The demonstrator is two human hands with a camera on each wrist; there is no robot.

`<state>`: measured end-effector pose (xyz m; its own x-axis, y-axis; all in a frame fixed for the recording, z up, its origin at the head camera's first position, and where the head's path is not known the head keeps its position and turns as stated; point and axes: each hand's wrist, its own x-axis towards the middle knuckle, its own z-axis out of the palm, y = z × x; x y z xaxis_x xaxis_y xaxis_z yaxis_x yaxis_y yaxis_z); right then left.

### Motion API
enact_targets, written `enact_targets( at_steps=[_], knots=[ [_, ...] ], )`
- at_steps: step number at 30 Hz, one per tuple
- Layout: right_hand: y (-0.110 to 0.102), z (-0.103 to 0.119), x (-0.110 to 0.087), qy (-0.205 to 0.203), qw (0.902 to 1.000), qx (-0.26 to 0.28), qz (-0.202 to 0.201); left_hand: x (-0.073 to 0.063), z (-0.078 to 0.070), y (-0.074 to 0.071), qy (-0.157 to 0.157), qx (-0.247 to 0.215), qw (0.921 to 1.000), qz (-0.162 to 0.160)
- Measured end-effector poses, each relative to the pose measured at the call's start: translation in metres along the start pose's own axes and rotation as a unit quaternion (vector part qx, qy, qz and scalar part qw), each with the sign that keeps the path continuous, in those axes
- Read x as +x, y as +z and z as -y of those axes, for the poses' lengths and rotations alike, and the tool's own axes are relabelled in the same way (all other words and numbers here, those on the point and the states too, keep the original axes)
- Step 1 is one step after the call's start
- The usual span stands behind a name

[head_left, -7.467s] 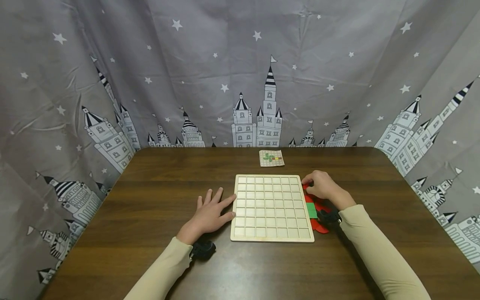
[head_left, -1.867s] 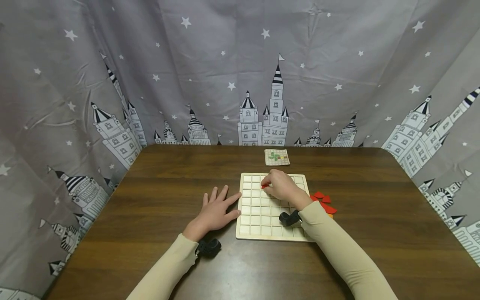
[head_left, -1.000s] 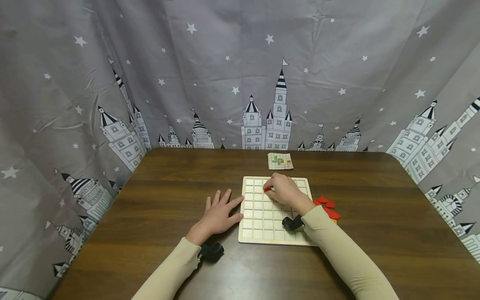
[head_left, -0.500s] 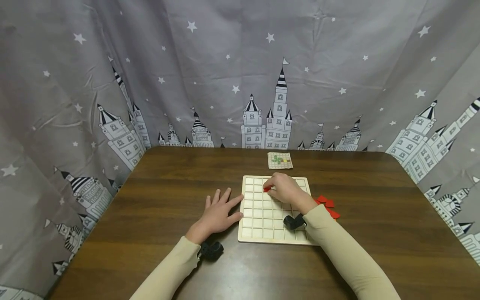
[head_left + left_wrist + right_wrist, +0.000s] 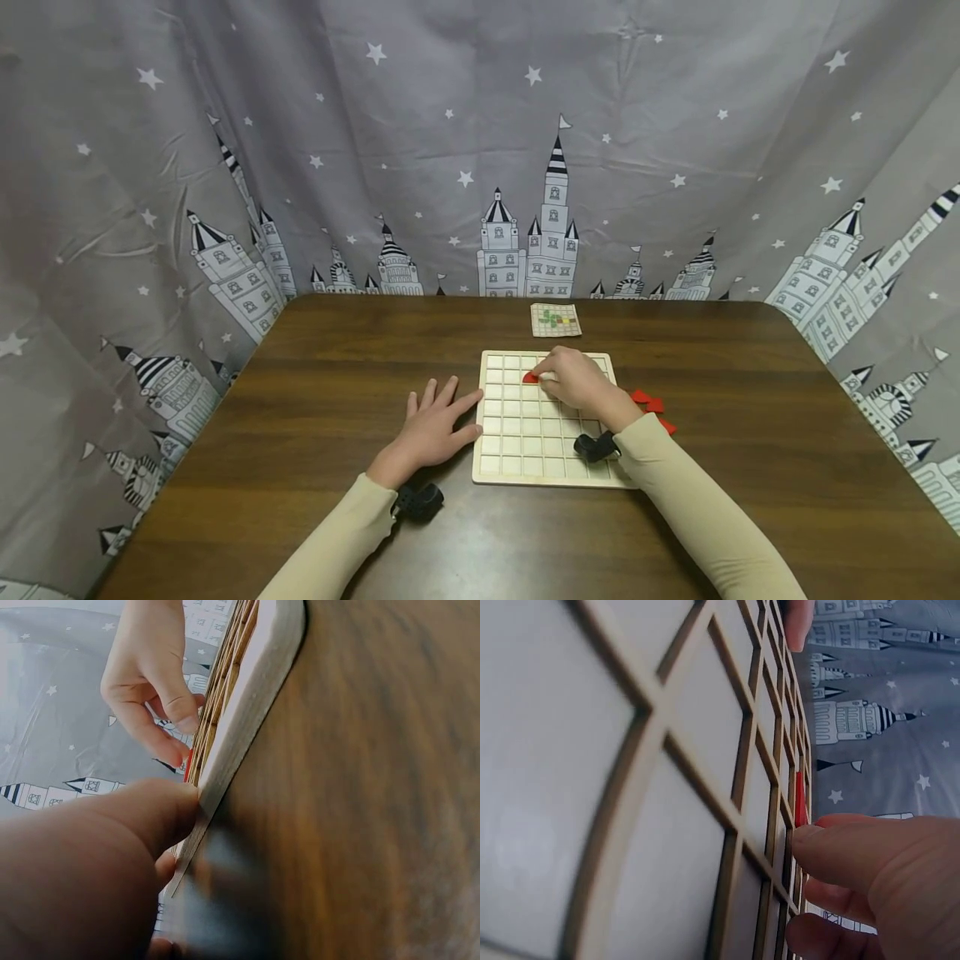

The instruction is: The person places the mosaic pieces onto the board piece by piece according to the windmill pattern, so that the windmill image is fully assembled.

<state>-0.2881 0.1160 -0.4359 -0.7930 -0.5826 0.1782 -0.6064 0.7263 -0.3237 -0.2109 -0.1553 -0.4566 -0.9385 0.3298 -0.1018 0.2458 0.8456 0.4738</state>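
A pale wooden grid board (image 5: pixel 531 425) lies on the table. My left hand (image 5: pixel 426 429) is spread flat on the table, its thumb and index fingertip touching the board's left edge. In the left wrist view, the left thumb (image 5: pixel 161 814) rests against the board's side. A small red wooden piece (image 5: pixel 530 377) with a rounded edge lies in a cell of the second row from the back. My right hand (image 5: pixel 577 382) is over the board, a fingertip touching this piece. The right wrist view shows the red piece (image 5: pixel 800 799) edge-on beside the right hand's fingers (image 5: pixel 840 847).
Several loose red pieces (image 5: pixel 655 405) lie just right of the board, partly behind the right forearm. A small card (image 5: pixel 556 320) with a printed grid and coloured pattern lies behind the board. A grey castle-print curtain (image 5: pixel 420 150) hangs behind the table.
My right hand has gone from the pieces at the board's right onto the board with a red piece. Its fingers have since eased rightward, uncovering more of it. My left hand stays put.
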Motion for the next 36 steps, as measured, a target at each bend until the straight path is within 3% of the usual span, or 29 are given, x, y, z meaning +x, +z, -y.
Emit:
enact_targets(
  at_steps=[24, 29, 36],
  knots=[
    [0.005, 0.009, 0.004, -0.018, 0.9993, -0.031, -0.013, 0.001, 0.000, 0.002, -0.001, 0.002, 1.0000, -0.005],
    [-0.001, 0.001, -0.004, 0.015, 0.9999, -0.002, 0.002, 0.001, 0.000, 0.002, -0.002, 0.001, 1.0000, -0.004],
    [-0.017, -0.024, -0.028, 0.045, 0.9988, 0.005, -0.015, 0.002, 0.002, 0.003, -0.001, 0.001, 1.0000, -0.007]
  ],
)
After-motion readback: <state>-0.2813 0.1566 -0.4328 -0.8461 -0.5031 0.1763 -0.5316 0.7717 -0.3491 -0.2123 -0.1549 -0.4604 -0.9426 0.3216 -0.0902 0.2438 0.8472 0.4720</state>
